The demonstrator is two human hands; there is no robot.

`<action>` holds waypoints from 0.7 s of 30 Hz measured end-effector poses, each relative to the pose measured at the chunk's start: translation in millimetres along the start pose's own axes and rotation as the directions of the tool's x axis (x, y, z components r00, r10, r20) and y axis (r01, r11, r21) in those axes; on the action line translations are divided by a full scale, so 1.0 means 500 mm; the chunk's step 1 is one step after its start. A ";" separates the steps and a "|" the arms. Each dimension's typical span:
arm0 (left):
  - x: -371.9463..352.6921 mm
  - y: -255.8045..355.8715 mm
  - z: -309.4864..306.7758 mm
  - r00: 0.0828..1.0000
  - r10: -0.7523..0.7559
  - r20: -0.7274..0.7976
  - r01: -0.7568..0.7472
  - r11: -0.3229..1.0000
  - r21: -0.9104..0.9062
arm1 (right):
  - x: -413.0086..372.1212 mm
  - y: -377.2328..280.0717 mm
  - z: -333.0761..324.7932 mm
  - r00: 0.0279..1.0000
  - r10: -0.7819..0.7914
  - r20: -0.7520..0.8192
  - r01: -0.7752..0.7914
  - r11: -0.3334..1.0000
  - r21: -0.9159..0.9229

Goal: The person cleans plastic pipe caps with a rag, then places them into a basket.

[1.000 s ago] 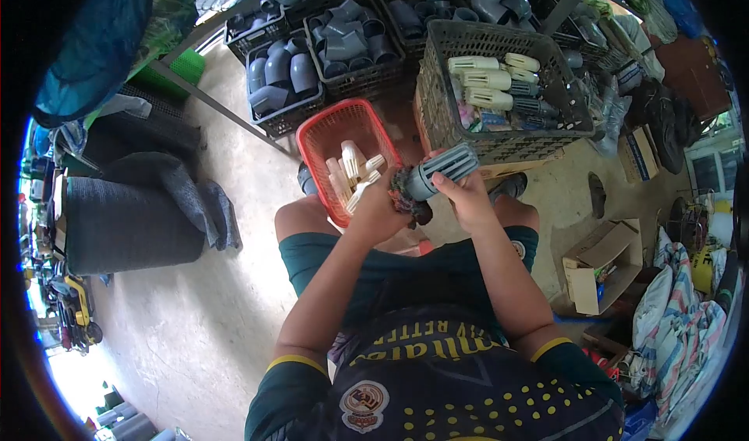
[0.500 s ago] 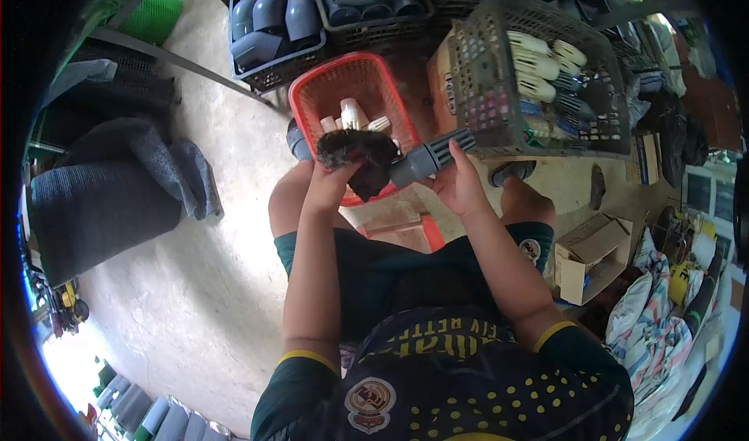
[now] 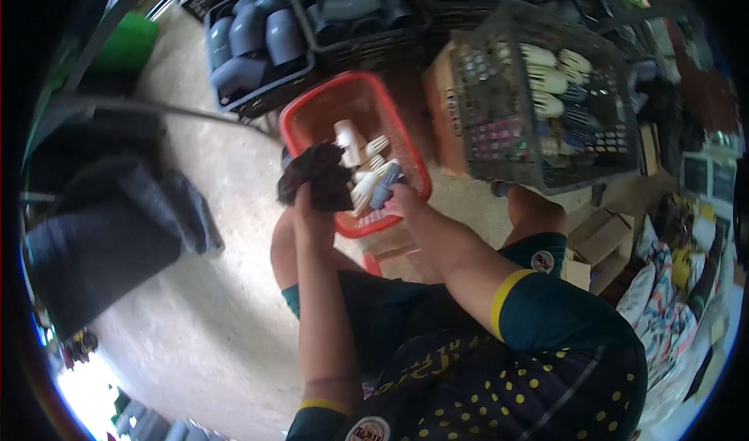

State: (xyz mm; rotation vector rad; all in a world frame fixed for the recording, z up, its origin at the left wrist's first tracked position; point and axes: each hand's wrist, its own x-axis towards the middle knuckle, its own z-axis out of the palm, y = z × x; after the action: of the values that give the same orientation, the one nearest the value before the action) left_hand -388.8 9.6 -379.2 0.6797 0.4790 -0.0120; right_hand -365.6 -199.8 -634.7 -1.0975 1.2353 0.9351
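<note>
Whole frame motion-blurred. Left hand fingers mostly buried in rag. Right hand fingertips smeared inside red basket; grip on grey fitting unclear. Pipe-elbow crates cut off at top edge. Grey crate labels unreadable.

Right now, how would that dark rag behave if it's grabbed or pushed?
Probably floppy: the dark rag bunches and droops over the left hand. Likely light, since one hand holds it up. It looks crumpled and soft, so it is unlikely to roll.
</note>
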 end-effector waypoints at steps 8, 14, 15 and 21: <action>-0.012 -0.002 0.044 1.000 0.006 -0.019 -0.007 0.995 -0.103 | -0.593 -0.170 -0.068 0.481 -0.217 0.850 0.721 0.649 -0.242; -0.017 -0.014 0.080 0.999 -0.038 -0.019 0.037 0.997 -0.068 | -0.822 -0.507 -0.392 0.140 -0.934 0.328 0.988 0.110 -0.108; -0.024 -0.021 0.104 0.998 -0.019 -0.060 0.012 0.994 -0.105 | -0.768 -0.585 -0.461 0.132 -0.944 0.301 0.874 -0.033 -0.485; -0.016 -0.040 0.096 0.997 -0.019 -0.068 0.014 0.997 -0.082 | -0.495 -0.739 -0.760 0.937 -0.311 -0.156 -0.286 -0.434 -0.854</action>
State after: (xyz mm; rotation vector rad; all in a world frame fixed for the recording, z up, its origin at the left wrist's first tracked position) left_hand -379.1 -36.4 -355.6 0.5972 0.5485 0.0155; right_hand -130.4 -648.9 -343.0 -2.9018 0.0842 2.0115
